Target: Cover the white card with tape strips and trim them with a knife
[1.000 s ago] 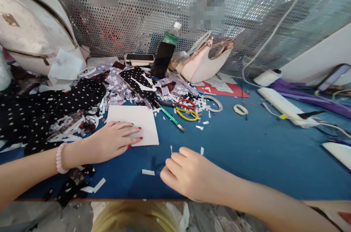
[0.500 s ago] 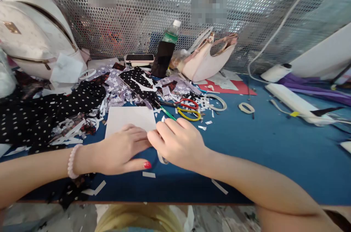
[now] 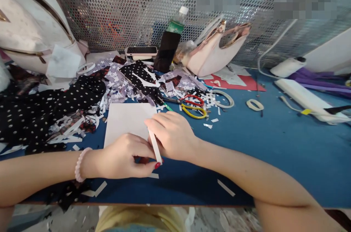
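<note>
A white sheet of paper (image 3: 124, 120) lies on the blue table (image 3: 274, 151). My left hand (image 3: 124, 158), a pink bead bracelet on its wrist, rests on the sheet's near edge with fingers curled, pinching the lower end of a narrow white strip (image 3: 155, 146). My right hand (image 3: 172, 135) is closed over the strip's upper end, right beside the left hand. The strip runs along the sheet's right edge.
Polka-dot fabric (image 3: 41, 109), paper scraps and purple cuttings are heaped at left. Red and yellow scissors (image 3: 192, 105), tape rings (image 3: 255, 104), a dark bottle (image 3: 170, 43), a phone (image 3: 141, 51), a pink handbag (image 3: 216, 54), a white backpack (image 3: 30, 30) and a white power strip (image 3: 304, 98) stand around.
My right hand came up from the near table edge to the sheet, bringing a white strip. My left hand slid back to the sheet's near corner and pinched the strip's lower end.
</note>
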Motion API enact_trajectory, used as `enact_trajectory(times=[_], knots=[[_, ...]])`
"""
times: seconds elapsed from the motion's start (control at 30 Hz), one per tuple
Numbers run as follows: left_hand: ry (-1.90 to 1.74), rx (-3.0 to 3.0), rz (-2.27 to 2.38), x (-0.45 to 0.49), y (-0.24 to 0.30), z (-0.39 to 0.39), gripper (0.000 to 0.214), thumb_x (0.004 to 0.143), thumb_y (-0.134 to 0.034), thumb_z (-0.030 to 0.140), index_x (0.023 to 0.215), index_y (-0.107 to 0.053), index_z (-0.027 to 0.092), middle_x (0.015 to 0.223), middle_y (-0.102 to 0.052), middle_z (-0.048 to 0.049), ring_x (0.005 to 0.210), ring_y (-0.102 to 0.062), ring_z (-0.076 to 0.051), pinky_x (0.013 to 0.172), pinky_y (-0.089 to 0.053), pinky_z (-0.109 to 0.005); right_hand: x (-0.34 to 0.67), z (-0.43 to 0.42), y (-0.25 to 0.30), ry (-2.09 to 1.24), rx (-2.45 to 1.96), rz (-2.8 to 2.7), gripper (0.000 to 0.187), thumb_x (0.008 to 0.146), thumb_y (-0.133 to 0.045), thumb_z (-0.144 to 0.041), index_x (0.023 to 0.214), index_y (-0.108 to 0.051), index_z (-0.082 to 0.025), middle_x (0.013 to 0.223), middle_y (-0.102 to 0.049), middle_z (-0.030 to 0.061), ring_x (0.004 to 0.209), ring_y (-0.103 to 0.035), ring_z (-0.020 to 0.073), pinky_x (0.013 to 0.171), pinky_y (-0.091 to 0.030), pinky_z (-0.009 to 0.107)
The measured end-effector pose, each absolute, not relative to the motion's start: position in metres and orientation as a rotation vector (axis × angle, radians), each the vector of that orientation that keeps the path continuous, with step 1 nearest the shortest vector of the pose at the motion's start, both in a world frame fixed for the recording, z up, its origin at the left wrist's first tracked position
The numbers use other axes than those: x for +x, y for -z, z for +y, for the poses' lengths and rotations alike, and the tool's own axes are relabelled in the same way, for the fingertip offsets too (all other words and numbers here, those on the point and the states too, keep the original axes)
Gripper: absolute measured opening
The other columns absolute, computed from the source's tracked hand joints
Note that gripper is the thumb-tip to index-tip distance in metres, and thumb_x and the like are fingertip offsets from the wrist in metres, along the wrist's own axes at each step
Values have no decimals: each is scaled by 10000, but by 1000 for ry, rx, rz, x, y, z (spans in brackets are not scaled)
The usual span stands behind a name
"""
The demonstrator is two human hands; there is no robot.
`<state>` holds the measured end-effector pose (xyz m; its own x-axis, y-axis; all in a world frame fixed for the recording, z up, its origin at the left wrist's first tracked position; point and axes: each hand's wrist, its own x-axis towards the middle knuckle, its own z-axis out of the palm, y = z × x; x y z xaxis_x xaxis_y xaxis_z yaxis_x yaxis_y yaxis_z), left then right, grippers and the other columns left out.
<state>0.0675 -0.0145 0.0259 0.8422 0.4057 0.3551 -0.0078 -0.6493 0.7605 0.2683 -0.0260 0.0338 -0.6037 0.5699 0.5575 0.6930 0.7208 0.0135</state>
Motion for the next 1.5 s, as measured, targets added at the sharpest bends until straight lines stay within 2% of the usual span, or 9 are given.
enact_trajectory(times=[0.13, 0.23, 0.5, 0.63, 0.73, 0.87, 1.07, 1.3, 1.5], knots=[[-809, 2250, 260, 67, -29, -14, 176, 914, -599, 117, 849, -750, 178, 607, -671, 5, 594, -611, -133, 610, -512, -224, 269, -20, -29, -138, -1039, -2353, 194, 984, -528, -181, 1008, -717, -147, 802, -742, 61, 689, -616, 202, 700, -389, 320], [-885, 2302, 211, 68, -27, -15, 159, 863, -592, 97, 816, -712, 191, 684, -727, -15, 668, -670, -158, 691, -559, -256, 269, -16, -27, -335, -1074, -2364, 149, 1008, -606, -194, 1063, -740, -158, 880, -794, 71, 758, -693, 213, 737, -436, 318], [-886, 2534, 171, 64, -27, -16, 141, 886, -561, 105, 839, -632, 217, 706, -709, 5, 655, -635, -167, 702, -552, -291, 276, -1, -36, -480, -1086, -2400, 144, 997, -678, -140, 1035, -799, -209, 994, -836, 27, 873, -758, 182, 787, -502, 256], [-797, 2618, 383, 60, -29, -4, 105, 948, -531, 171, 1021, -601, 198, 899, -715, -56, 809, -677, -202, 762, -586, -315, 295, 17, -47, -407, -1282, -2289, 194, 1050, -607, -223, 996, -790, -188, 918, -802, 38, 813, -717, 183, 750, -470, 266], [-662, 2680, 575, 57, -21, 11, 289, 969, -579, 292, 1229, -559, 170, 1168, -707, -144, 1065, -698, -280, 931, -613, -422, 320, 37, -54, -306, -1495, -2166, 342, 1094, -495, -275, 910, -759, -158, 750, -722, 22, 664, -631, 164, 653, -408, 269], [-392, 2771, 765, 54, -8, 32, 706, 924, -686, 474, 1502, -476, 126, 1523, -557, -249, 1438, -520, -448, 1177, -465, -647, 356, 67, -52, -146, -1777, -2043, 447, 1103, -414, -312, 829, -727, -149, 716, -684, 45, 679, -617, 199, 664, -388, 297], [-69, 2801, 1028, 51, -2, 52, 901, 978, -554, 680, 1676, -327, 158, 1734, -291, -276, 1554, -291, -611, 1182, -255, -856, 389, 89, -31, 59, -2206, -1917, 516, 1104, -364, -360, 896, -777, -131, 919, -773, 200, 896, -705, 319, 728, -435, 344], [189, 2841, 969, 52, -9, 52, 971, 953, -568, 720, 1719, -246, 218, 1766, -260, -222, 1591, -264, -548, 1231, -118, -846, 386, 79, -31, 171, -2415, -1975, 531, 1095, -368, -365, 1063, -801, -60, 1043, -774, 283, 1014, -730, 378, 787, -487, 389], [320, 2850, 654, 39, -17, 72, 1049, 910, -664, 701, 1734, -186, 261, 1770, -286, -176, 1628, -250, -437, 1323, -64, -698, 345, 56, -48, 57, -2170, -2348, 460, 1080, -425, -367, 891, -796, -171, 879, -781, 138, 878, -708, 283, 698, -422, 332]])
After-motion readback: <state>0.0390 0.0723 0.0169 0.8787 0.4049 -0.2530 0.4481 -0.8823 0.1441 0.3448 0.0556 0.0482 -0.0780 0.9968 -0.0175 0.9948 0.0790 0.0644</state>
